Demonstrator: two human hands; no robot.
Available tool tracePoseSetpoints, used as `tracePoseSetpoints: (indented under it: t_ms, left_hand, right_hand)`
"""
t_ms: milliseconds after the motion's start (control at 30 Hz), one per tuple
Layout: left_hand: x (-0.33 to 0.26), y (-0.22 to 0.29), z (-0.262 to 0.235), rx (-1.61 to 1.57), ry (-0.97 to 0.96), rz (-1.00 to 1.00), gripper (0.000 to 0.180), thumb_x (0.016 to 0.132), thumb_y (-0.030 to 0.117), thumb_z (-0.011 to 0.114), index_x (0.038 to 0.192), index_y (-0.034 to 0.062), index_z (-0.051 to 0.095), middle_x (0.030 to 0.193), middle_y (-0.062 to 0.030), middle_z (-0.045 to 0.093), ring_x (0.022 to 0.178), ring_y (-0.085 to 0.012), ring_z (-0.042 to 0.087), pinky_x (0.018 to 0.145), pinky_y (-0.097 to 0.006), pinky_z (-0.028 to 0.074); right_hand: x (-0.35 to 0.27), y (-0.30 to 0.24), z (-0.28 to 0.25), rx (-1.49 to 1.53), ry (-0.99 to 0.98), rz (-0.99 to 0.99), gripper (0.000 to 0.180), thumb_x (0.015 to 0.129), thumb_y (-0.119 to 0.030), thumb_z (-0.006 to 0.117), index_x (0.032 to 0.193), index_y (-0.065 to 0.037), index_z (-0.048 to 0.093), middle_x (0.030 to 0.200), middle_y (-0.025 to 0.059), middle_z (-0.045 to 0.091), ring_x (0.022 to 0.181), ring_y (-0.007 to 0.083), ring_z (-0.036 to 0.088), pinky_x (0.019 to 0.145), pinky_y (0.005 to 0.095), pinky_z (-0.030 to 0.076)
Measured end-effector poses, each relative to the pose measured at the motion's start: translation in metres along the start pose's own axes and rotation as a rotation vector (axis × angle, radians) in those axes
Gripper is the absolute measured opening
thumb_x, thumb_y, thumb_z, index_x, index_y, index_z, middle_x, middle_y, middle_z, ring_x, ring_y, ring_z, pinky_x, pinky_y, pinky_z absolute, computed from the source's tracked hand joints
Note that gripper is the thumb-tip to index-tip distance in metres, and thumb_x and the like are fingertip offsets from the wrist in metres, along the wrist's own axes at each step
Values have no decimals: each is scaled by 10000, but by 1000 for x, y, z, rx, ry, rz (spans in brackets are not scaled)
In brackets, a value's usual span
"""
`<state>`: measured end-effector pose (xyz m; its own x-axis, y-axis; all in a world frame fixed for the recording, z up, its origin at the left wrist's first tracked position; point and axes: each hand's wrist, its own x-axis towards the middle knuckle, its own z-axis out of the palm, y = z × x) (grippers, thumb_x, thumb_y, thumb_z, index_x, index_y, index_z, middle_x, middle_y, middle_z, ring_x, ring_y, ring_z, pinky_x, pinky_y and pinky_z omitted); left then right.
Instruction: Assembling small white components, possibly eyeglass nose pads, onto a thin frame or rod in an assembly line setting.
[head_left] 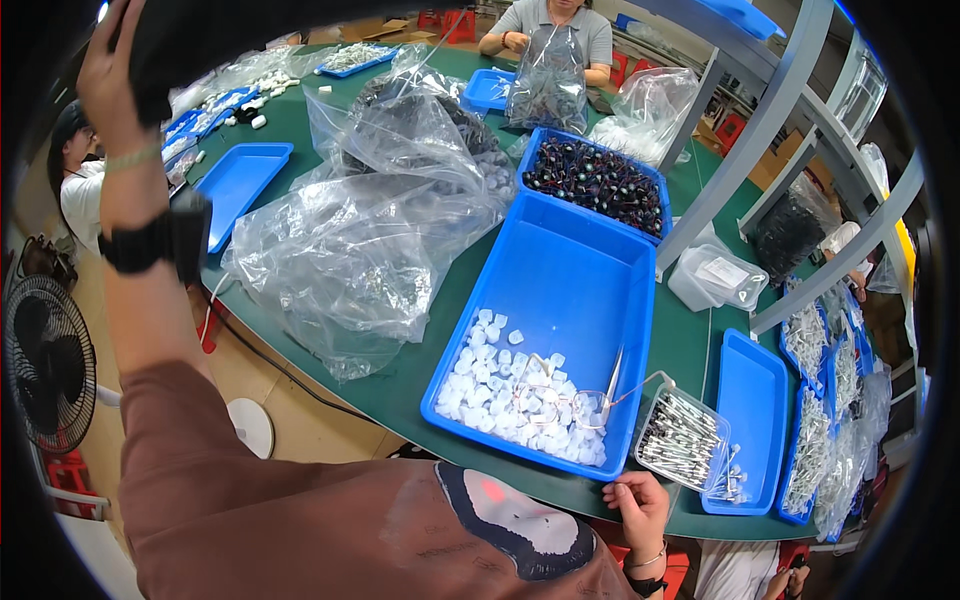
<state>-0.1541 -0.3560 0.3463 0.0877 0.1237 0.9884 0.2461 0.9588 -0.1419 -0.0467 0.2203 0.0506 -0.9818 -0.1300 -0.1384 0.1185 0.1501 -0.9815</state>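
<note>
My left hand is raised at the upper left with its fingers stretched upward, against a dark shape that hides part of it. My right hand rests at the table's near edge, by the lower right corner of a large blue tray. Its fingers are curled in, with nothing visible in them. Many small white translucent plastic caps are heaped in the near part of that tray. A pair of thin-framed glasses and metal tweezers lie over the caps. Beside my right hand stands a clear box of thin metal-and-white parts.
Large clear plastic bags cover the table's left middle. A blue bin of dark wired parts adjoins the tray. Another blue tray and a grey metal frame stand at right. A co-worker sits opposite; a fan is at left.
</note>
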Motion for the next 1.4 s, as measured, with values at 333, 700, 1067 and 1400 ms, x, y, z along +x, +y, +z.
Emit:
tracePoseSetpoints:
  t_ms: [333, 700, 1067, 1400]
  left_hand:
    - [-143, 127, -56, 208, -156, -243, 204, 903, 107, 565, 1088, 79, 647, 1013, -67, 676, 959, -245, 604, 1025, -426, 299]
    - [-240, 183, -73, -290, -456, -546, 265, 737, 139, 747, 993, 90, 703, 1067, -144, 529, 920, -283, 566, 823, -343, 453]
    - [-254, 173, -113, -580, -612, -739, 204, 871, 168, 625, 1015, 33, 677, 1106, -148, 552, 1025, -252, 550, 903, -297, 399]
    - [-241, 178, -123, -534, -245, -967, 236, 951, 12, 417, 1162, 26, 520, 1161, -76, 544, 583, -31, 390, 512, -165, 344]
  right_hand:
    - [-5, 7, -3, -97, -25, -47, 88, 872, 1, 578, 957, 19, 594, 849, 85, 666, 748, 119, 641, 652, 215, 510]
    - [-19, -61, 25, -432, -304, -280, 117, 788, -13, 658, 905, -3, 654, 778, 91, 685, 709, 174, 657, 625, 264, 498]
    - [38, -145, 155, -702, -526, -916, 425, 729, -15, 681, 1134, -19, 552, 1057, 131, 602, 874, 294, 588, 749, 364, 488]
    - [82, -118, 210, -913, -487, -930, 351, 732, -24, 665, 1056, -12, 530, 1053, 139, 530, 950, 307, 527, 826, 371, 456]
